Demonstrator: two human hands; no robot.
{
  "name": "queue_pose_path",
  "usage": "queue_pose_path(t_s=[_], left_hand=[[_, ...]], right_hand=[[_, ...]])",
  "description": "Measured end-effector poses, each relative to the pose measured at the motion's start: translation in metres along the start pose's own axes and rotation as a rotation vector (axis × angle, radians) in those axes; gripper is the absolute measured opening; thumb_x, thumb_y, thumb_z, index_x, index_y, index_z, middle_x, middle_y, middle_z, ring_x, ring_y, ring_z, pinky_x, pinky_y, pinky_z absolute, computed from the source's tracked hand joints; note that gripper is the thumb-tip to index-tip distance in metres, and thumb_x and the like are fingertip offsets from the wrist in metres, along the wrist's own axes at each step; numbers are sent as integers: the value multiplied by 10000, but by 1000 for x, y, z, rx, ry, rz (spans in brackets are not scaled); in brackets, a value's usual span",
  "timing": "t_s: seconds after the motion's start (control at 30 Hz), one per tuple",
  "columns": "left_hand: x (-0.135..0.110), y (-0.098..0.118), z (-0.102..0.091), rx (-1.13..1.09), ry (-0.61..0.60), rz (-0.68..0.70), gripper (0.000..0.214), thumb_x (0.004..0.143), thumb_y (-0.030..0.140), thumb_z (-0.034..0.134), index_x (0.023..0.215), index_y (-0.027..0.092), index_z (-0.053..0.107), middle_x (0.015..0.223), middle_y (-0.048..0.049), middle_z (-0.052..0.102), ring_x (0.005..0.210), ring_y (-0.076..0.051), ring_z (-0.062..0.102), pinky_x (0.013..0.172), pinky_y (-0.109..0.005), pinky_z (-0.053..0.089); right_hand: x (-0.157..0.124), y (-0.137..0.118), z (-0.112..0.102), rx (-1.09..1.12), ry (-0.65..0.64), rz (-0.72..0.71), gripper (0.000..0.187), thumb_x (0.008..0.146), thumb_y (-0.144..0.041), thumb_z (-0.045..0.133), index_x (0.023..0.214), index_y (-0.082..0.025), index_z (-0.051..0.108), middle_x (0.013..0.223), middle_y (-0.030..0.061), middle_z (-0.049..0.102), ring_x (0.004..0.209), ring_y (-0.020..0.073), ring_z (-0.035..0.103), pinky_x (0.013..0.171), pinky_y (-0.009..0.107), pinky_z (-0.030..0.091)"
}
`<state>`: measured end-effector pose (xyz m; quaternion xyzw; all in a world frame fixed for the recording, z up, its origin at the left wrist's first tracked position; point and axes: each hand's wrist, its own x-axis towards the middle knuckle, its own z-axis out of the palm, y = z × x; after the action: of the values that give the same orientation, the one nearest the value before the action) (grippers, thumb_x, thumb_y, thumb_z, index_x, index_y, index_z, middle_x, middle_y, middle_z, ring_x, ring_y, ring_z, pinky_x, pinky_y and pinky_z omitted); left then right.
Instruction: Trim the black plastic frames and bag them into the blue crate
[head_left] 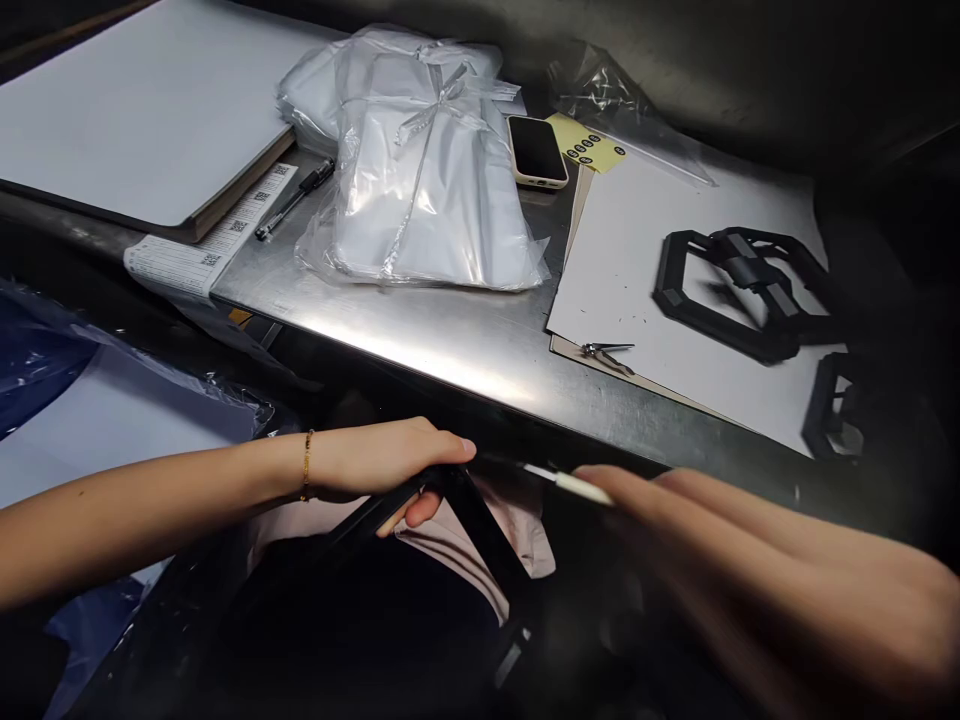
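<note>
My left hand (409, 460) is closed around a black angular frame piece (484, 525), its thumb along the top by the corner. The frame's lower part is lost in the dark below. My right hand (675, 515), smeared by motion, grips a thin tool with a cream-white handle (585, 488). Its narrow metal tip points left, toward the corner my left hand holds; whether the two touch I cannot tell. Similar black frames (727, 290) rest on the white sheet (622, 260) at the right of the metal table (420, 350).
Clear-wrapped bundles (427, 190) tied with ribbon stand mid-table. Near them are a phone (537, 152), a yellow sticker sheet (589, 145), a pen (296, 198) and a white board (165, 100). Small snips (607, 352) lie at the sheet's near edge. Plastic-lined material (142, 410) is at lower left.
</note>
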<state>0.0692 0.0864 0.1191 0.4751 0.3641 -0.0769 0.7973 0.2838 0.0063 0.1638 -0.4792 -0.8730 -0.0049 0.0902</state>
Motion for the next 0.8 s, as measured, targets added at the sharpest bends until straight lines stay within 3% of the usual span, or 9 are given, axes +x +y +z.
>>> queue_pose_path(t_s=[0.07,0.13,0.23,0.33,0.4,0.47,0.53,0.63,0.8], left_hand=[[-1,-1,0,-8,5,-13,513,826,406,287,418,140,450,303,39,360,232,-66,366,289,-186,252],[-1,-2,0,-27,8,-17,479,826,391,287,496,127,512,339,41,389,228,-63,364,280,-185,254],[-1,-3,1,-52,9,-18,429,825,366,284,703,101,599,387,42,432,226,-63,371,274,-183,260],[0,-3,1,-61,12,-19,429,826,360,281,731,94,605,389,41,437,224,-61,370,275,-182,254],[2,-3,0,-62,14,-24,444,827,371,286,631,103,582,368,40,423,224,-60,371,278,-182,244],[3,-3,0,-61,16,-24,466,826,387,291,541,116,542,355,39,416,228,-57,375,287,-180,244],[5,-3,0,-60,11,-24,488,825,398,294,473,130,501,334,40,410,226,-56,371,290,-182,247],[7,-2,1,-55,-4,-23,518,827,389,285,410,142,468,277,39,393,209,-64,348,279,-190,229],[10,0,3,-70,-2,36,491,833,326,278,418,145,467,264,47,409,228,-52,353,334,-184,255]], right_hand=[[3,20,11,-75,82,218,290,850,-313,339,1081,-262,506,741,17,574,525,133,528,415,234,379],[6,41,30,-206,156,364,306,845,-301,352,1089,-237,525,781,45,565,582,165,522,448,264,373],[10,70,63,-311,182,390,325,807,-224,407,1088,-178,566,838,110,545,679,223,508,465,294,359],[12,80,79,-334,256,361,272,767,-188,491,1003,-150,620,878,152,549,756,287,497,527,368,373],[13,66,74,-300,365,334,237,766,-179,519,984,-151,610,924,148,547,818,297,491,598,420,389],[13,36,61,-202,457,260,190,775,-171,538,958,-189,585,933,92,538,857,242,491,665,391,411],[14,0,50,-51,443,98,163,765,-164,569,906,-244,587,879,22,517,816,176,485,678,326,423],[20,-38,46,159,383,-124,134,761,-105,550,877,-131,612,855,60,517,781,186,427,692,370,394],[35,-47,57,62,335,-211,154,749,-56,503,800,-38,647,762,141,608,725,228,445,615,389,345]])
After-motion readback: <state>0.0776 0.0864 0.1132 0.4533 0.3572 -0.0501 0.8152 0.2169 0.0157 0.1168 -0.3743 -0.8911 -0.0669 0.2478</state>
